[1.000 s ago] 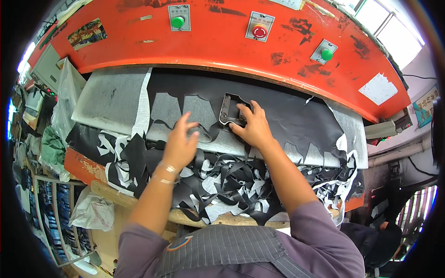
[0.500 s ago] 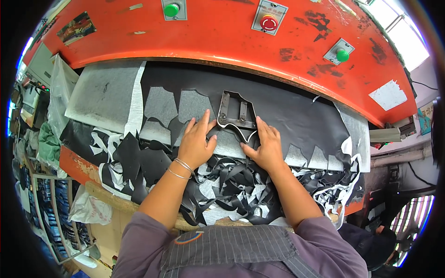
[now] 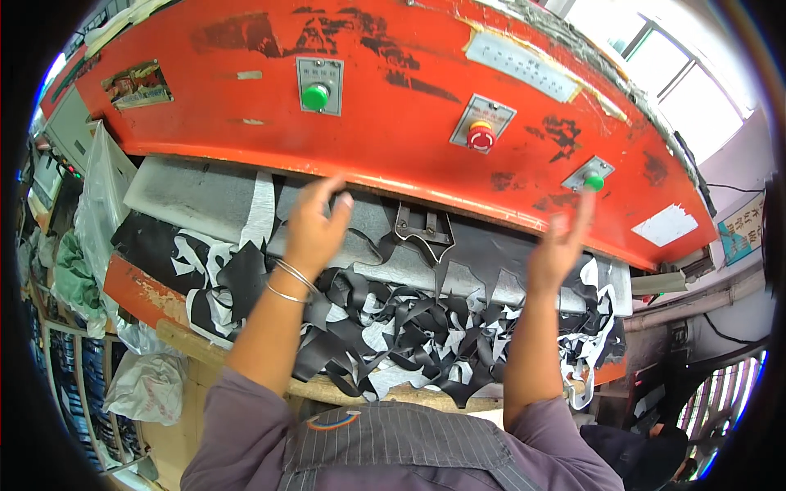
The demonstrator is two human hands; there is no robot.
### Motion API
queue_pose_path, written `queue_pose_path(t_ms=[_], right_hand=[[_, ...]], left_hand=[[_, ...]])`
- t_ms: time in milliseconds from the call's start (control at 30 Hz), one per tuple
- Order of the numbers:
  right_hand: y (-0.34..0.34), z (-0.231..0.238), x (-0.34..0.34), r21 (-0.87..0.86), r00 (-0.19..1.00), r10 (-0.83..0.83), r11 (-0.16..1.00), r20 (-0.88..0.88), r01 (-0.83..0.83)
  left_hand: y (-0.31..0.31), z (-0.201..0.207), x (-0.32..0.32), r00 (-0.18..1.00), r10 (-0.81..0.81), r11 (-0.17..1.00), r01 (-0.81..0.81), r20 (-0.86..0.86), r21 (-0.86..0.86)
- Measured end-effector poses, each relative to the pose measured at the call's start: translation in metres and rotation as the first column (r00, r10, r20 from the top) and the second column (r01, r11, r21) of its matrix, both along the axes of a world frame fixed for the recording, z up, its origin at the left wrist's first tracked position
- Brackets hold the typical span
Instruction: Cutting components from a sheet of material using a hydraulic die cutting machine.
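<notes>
My right hand is raised at the front of the red machine, index finger stretched up to the right green button. The finger overlaps the button's lower edge; whether it presses cannot be told. My left hand is lifted before the machine's lower edge, below the left green button. Its fingers bend a little, thumb apart, with nothing held. Between my hands a metal cutting die lies on black sheet material, partly under the machine's edge, its far end hidden.
A red stop button sits between the green ones on the red machine panel. Black and white scraps heap along the near edge of the pale cutting board. A plastic bag hangs at left.
Both hands have left the cutting die and moved apart, the left leftward, the right up and rightward to the green button. The view has tilted up, showing more of the panel.
</notes>
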State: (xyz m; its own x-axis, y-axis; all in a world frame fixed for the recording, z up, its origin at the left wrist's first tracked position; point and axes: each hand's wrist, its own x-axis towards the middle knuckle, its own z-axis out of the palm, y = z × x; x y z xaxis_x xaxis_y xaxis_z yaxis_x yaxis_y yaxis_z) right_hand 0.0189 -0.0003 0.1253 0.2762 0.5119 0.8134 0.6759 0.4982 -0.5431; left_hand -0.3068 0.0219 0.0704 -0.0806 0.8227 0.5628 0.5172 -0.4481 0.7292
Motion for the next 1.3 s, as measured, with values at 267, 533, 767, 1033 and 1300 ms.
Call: queue_pose_path(t_ms=[267,533,767,1033,1300], right_hand=[[0.039,0.085,0.046,0.346,0.741,-0.670,0.705,0.039,0.619],[-0.172,0.003,-0.051,-0.793,0.887,0.451,0.574,0.097,-0.205],[-0.253,-0.037,-0.093,-0.816,0.705,0.583,0.577,0.403,-0.011],[-0.238,-0.024,-0.083,-0.878,0.695,0.629,0.479,0.348,0.007],[-0.057,-0.015,-0.056,-0.831,0.766,0.529,0.557,0.366,0.013]], left_hand=[[0.016,0.113,-0.046,0.936,0.093,0.919,0.051,-0.340,0.390],[-0.156,0.067,-0.020,0.813,-0.555,0.806,0.474,-0.174,-0.356],[-0.262,0.018,0.024,0.699,-0.489,0.857,0.273,-0.522,-0.437],[-0.255,0.019,0.034,0.742,-0.454,0.861,0.223,-0.493,-0.458],[-0.188,-0.004,0.009,0.718,-0.696,0.555,0.544,0.008,-0.629]])
